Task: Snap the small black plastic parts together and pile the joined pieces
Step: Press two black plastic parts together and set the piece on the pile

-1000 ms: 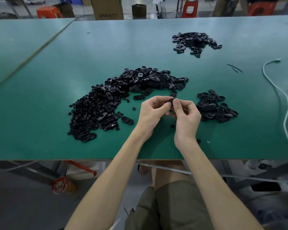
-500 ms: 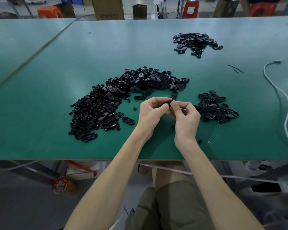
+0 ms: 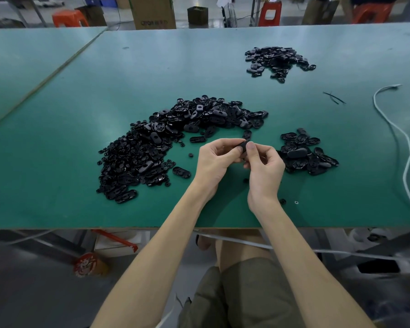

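Bench (image 3: 64,143): green top, viewed from the head camera. Left grip (image 3: 213,162) and right grip (image 3: 264,169): held over the bench near its front edge, fingertips meeting, both closed in a pinch on 1 small black part (image 3: 243,145) between thumbs and forefingers. Large pile (image 3: 175,143) of loose black parts: left of and beyond the hands, curved in an arc. Smaller pile (image 3: 303,152): just right of the right grip. Far pile (image 3: 278,61): well apart, toward the back right. 1 loose oval piece (image 3: 181,172): flat on the bench, left of the left grip. White cable (image 3: 405,150): snaking along the right side.
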`<state>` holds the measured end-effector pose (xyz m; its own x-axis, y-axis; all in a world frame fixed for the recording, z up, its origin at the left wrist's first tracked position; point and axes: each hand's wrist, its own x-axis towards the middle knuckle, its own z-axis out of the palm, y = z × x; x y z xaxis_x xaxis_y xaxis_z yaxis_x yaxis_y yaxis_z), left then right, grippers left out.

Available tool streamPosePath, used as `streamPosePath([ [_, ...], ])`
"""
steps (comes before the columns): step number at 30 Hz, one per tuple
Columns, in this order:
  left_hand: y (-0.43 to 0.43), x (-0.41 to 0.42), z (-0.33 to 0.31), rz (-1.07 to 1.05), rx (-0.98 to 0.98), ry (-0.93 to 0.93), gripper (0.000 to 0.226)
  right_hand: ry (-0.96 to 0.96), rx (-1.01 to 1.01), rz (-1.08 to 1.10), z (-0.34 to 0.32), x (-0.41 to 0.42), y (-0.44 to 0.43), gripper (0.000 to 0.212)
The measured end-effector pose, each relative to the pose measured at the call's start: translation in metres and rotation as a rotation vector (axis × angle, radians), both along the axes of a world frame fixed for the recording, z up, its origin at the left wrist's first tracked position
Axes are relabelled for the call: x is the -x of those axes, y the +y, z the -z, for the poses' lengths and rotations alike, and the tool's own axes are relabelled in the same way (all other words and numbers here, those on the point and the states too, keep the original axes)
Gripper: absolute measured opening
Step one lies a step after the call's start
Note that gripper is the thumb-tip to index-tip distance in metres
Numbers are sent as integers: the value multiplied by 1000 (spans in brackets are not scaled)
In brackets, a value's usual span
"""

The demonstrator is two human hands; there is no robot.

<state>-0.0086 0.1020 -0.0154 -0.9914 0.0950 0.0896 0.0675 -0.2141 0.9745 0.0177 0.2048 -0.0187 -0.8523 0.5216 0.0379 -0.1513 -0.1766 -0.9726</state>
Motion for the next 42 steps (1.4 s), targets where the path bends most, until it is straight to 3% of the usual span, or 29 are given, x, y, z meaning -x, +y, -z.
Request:
streamPosePath([
  [5, 1, -2, -4, -56, 26, 57, 17, -21, 2, 10, 1, 2, -2, 17],
  [11, 29, 2, -29, -153, 305, 228, 18, -29, 29, -13, -1, 1, -2, 7],
  [13, 43, 4, -40, -128, 366, 269, 19, -14, 68, -39, -4, 0, -2, 3],
  [16, 67, 7, -49, -28, 437, 263, 18, 38, 120, -101, -6, -2, -1, 17],
  [23, 69, 9, -42, 82, 480, 209, 23, 60, 463, -149, -9, 0, -1, 30],
  [24, 64, 9, -41, 49, 453, 205, 23, 48, 432, -172, -10, 0, -3, 26],
  [27, 45, 12, -39, -108, 388, 133, 25, -32, -3, -73, -2, -1, -4, 11],
  [29, 26, 14, -35, -211, 506, 117, 29, -57, -58, -34, 0, -2, -4, 10],
  [33, -17, 23, -24, -440, 1148, 165, 33, -53, -35, -34, -1, 0, -3, 11],
  [35, -34, 27, -20, -470, 1343, 131, 25, -50, -31, -34, -2, -1, -3, 11],
  [39, -49, 27, -16, -439, 1416, 136, 21, -55, -27, -37, -4, -2, -4, 10],
  [42, -46, 23, -17, -422, 1336, 184, 20, -57, -35, -33, -4, -2, -4, 10],
])
